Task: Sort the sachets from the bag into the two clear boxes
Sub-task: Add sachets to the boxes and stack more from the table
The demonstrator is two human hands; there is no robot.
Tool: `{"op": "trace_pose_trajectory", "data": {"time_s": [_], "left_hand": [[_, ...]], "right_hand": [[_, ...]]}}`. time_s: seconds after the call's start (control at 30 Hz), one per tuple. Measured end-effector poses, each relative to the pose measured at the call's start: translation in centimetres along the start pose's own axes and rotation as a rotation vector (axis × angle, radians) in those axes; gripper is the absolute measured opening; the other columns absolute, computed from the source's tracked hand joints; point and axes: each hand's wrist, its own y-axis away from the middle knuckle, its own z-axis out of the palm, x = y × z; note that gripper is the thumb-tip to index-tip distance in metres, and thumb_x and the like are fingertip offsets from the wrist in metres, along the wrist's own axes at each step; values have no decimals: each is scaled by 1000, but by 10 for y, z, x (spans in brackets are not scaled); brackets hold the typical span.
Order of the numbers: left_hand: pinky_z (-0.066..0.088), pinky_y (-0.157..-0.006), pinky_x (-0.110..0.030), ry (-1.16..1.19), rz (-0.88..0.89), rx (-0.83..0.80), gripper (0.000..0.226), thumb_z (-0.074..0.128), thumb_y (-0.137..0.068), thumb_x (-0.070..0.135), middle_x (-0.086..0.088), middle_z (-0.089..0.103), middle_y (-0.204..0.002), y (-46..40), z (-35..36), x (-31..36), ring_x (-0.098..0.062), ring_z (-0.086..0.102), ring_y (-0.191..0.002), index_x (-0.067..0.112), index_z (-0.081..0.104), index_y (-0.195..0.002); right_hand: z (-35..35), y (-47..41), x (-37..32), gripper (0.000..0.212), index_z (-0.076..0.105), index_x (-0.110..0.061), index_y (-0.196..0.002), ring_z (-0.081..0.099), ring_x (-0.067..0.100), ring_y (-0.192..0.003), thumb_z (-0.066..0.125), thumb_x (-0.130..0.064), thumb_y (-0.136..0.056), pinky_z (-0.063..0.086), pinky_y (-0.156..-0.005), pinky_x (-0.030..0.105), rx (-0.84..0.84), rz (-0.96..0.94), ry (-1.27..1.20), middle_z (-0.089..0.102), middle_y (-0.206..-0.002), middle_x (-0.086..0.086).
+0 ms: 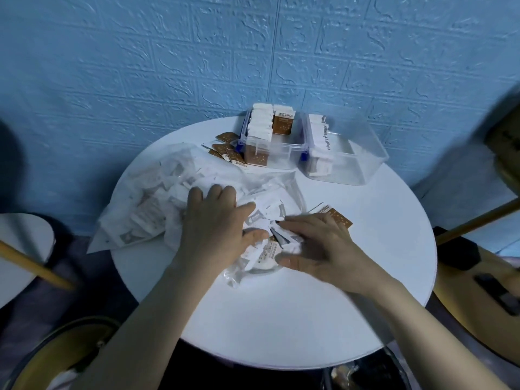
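Two clear plastic boxes sit at the back of the round white table (281, 319): the left box (271, 142) packed with white and brown sachets, the right box (344, 153) with a few white ones. A crinkly see-through bag (146, 204) lies left, stuffed with flat square sachets. Both hands, left hand (216, 223) and right hand (318, 246), rest flat on a loose sachet pile (267, 249), fingers spread, no clear grip. One brown sachet (337, 216) pokes out beside the right hand.

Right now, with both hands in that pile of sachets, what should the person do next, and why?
Probably pinch one sachet from the pile and lift it clear. Both the left hand and right hand lie flat on it, gripping nothing, and both boxes still have room.
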Motion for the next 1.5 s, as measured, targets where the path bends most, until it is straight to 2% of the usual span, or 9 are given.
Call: {"op": "trace_pose_trajectory", "data": {"time_s": [0.27, 0.53, 0.7, 0.83, 1.0, 1.17, 1.3, 1.4, 1.5], "left_hand": [[12, -109, -61, 102, 87, 25, 47, 37, -90, 51, 0, 56, -136, 37, 9, 19, -27, 42, -134, 26, 72, -109], [13, -106, -66, 314, 191, 89, 37, 44, -88, 44, 11, 62, -126, 59, 16, 41, -23, 46, -132, 35, 69, -113], [11, -111, -59, 413, 90, 109, 54, 40, -88, 55, 8, 59, -128, 64, 15, 51, -20, 43, -133, 25, 60, -127], [15, -110, -51, 384, -48, 128, 63, 43, -81, 59, 3, 63, -121, 62, 15, 51, -21, 51, -125, 17, 62, -122], [13, -111, -46, 477, -53, 204, 42, 65, -68, 54, 7, 64, -114, 60, 19, 53, -18, 54, -120, 25, 64, -99], [17, -113, -43, 710, -120, 275, 19, 64, -75, 46, 34, 60, -98, 58, 6, 55, -1, 52, -115, 29, 63, -83], [43, -94, -62, 987, -282, 271, 8, 62, -77, 42, 41, 58, -80, 55, -3, 57, 6, 57, -85, 38, 56, -76], [40, -93, -60, 852, -169, 281, 16, 54, -83, 43, 30, 57, -70, 52, 0, 58, 16, 50, -86, 35, 64, -93], [30, -101, -48, 786, -74, 266, 27, 51, -89, 40, 30, 56, -79, 54, 10, 56, 6, 54, -83, 33, 72, -104]], "right_hand": [[4, 33, -2, 56, 58, -39, -127, 35, -4, -128, 49, -70, -81, 20, -103, 14, 87, -46, 7, 47, -131, -33], [-5, 59, 5, 48, 61, -43, -121, 45, 4, -119, 51, -68, -81, 38, -101, 37, 178, 41, -67, 57, -127, -25], [-16, 69, 2, 38, 52, -60, -107, 43, -2, -108, 68, -56, -74, 34, -89, 9, 239, 143, -163, 55, -104, -41], [-14, 68, 0, 51, 52, -54, -110, 45, 5, -97, 79, -35, -72, 34, -80, 6, 237, 171, -165, 51, -96, -38], [-5, 64, -3, 62, 55, -42, -122, 46, -1, -94, 83, -21, -71, 33, -79, 4, 264, 249, -270, 55, -93, -28], [-6, 69, 0, 30, 66, -33, -96, 49, 5, -66, 77, -11, -79, 39, -66, 12, 353, 298, -443, 58, -73, -8], [-13, 74, -4, 13, 60, -13, -77, 47, 21, -66, 73, -11, -81, 38, -65, 26, 383, 294, -649, 57, -76, 20], [-19, 78, -16, 22, 58, -4, -76, 51, 20, -67, 79, -9, -74, 41, -62, 20, 322, 274, -892, 54, -70, 27], [-15, 78, -27, 22, 57, -4, -73, 56, 18, -61, 78, -4, -73, 44, -58, 20, 189, 248, -1004, 54, -65, 22]]}}
